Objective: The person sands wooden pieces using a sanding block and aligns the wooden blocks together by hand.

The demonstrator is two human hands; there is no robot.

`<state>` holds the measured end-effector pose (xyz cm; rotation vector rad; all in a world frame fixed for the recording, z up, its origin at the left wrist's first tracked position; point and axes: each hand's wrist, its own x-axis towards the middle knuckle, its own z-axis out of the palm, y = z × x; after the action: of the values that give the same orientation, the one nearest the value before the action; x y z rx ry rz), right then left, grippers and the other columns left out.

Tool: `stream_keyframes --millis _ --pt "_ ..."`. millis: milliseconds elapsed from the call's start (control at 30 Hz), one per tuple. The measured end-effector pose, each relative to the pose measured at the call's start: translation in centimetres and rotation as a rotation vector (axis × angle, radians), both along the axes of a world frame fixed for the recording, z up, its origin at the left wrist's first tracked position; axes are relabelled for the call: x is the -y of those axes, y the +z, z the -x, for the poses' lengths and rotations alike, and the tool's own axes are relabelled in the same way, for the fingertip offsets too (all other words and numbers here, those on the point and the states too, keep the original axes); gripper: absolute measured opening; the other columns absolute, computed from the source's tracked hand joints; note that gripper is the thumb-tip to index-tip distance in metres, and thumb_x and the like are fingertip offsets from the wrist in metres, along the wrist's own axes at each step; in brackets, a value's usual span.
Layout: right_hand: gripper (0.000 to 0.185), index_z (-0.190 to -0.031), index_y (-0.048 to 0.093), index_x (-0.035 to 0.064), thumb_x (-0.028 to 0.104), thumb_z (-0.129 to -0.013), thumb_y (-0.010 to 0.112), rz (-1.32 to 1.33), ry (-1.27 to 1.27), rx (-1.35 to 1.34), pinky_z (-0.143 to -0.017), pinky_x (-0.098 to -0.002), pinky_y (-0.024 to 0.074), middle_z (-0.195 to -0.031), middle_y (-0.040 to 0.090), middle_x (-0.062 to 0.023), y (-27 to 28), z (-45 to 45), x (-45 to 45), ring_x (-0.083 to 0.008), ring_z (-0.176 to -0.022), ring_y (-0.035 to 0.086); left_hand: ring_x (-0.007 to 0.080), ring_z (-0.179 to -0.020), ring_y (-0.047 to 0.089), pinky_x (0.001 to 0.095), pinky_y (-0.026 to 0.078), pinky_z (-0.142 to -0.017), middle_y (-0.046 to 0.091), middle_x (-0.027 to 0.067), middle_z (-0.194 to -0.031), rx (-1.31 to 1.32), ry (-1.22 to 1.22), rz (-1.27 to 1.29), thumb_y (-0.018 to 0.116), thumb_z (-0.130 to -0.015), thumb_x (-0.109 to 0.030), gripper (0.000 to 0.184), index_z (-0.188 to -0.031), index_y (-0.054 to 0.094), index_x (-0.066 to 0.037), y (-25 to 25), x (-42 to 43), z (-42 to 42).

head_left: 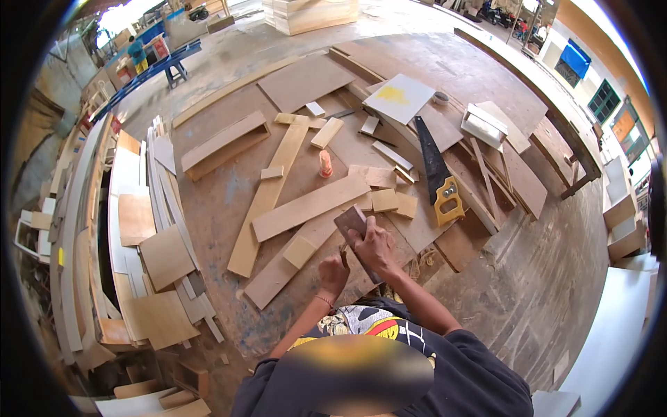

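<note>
My right hand [375,248] is closed around a long dark brown wooden block [351,221], which sticks out past the fingers toward the boards and slants back toward my body. Close beside it my left hand [333,275] makes a fist, with a small thin dark thing at its fingertips that I cannot make out. Just beyond the hands lie a pale plank [306,208] and a second plank [267,285] under it, with a small square wood piece [299,252] on top. Small wood offcuts [384,201] sit in front of the right hand.
A handsaw [438,167] with a yellow handle lies to the right. An orange-red bottle [325,164] stands among the boards. An open wooden box shape [226,147] lies further left. Stacked panels [167,257] fill the left side. Far off, a person [137,55] stands near a blue bench [163,64].
</note>
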<state>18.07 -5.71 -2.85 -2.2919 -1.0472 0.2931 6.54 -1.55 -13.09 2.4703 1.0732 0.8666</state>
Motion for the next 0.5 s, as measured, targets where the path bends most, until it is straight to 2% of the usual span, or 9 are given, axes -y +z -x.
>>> stream_keyframes --millis 100,233,300,433,500 --pt "0.039 -0.095 0.046 0.0030 0.035 -0.080 0.061 -0.052 0.032 0.012 -0.069 -0.0452 0.0465 -0.080 0.064 -0.0215 0.2 1.8 1.3 -0.0387 -0.077 0.062 0.0335 -0.049 0.058 0.0425 0.046 -0.045 0.057 0.0195 -0.055 -0.099 -0.038 0.116 0.052 -0.084 -0.017 0.020 -0.092 0.059 -0.001 1.3 -0.4 0.1" --pt "0.041 -0.095 0.046 0.0020 0.036 -0.080 0.061 0.023 -0.034 -0.008 -0.070 -0.0446 0.0467 -0.082 0.064 -0.0221 -0.2 0.8 1.1 -0.0384 -0.078 0.063 0.0332 -0.050 0.059 0.0419 0.046 -0.045 0.057 0.0195 -0.056 -0.023 -0.031 0.135 0.052 -0.081 -0.014 0.019 -0.092 0.060 -0.001 1.0 0.3 0.2" --pt "0.041 -0.095 0.047 0.0021 0.037 -0.079 0.061 0.043 -0.078 0.010 -0.071 -0.0446 0.0465 -0.083 0.064 -0.0229 -1.1 -0.7 0.5 -0.0380 -0.079 0.062 0.0333 -0.050 0.059 0.0418 0.046 -0.045 0.057 0.0183 -0.055 0.010 -0.038 0.019 0.051 -0.076 -0.008 0.021 -0.094 0.059 -0.001 0.5 0.4 -0.1" --pt "0.040 -0.095 0.047 0.0021 0.037 -0.079 0.061 0.034 -0.022 0.013 -0.071 -0.0447 0.0463 -0.083 0.064 -0.0228 -0.6 -0.2 0.6 -0.0377 -0.080 0.062 0.0330 -0.050 0.059 0.0415 0.047 -0.045 0.058 0.0179 -0.055 0.068 -0.038 -0.020 0.050 -0.075 -0.006 0.026 -0.099 0.058 -0.001 1.1 0.0 -0.4" --pt "0.040 -0.094 0.047 0.0020 0.036 -0.079 0.061 -0.043 0.038 0.024 -0.069 -0.0447 0.0465 -0.083 0.064 -0.0230 0.3 1.6 1.3 -0.0379 -0.079 0.062 0.0331 -0.051 0.059 0.0415 0.047 -0.046 0.059 0.0193 -0.059 -0.169 -0.010 0.129 0.051 -0.081 -0.010 0.022 -0.098 0.058 0.000 2.2 -0.1 0.0"
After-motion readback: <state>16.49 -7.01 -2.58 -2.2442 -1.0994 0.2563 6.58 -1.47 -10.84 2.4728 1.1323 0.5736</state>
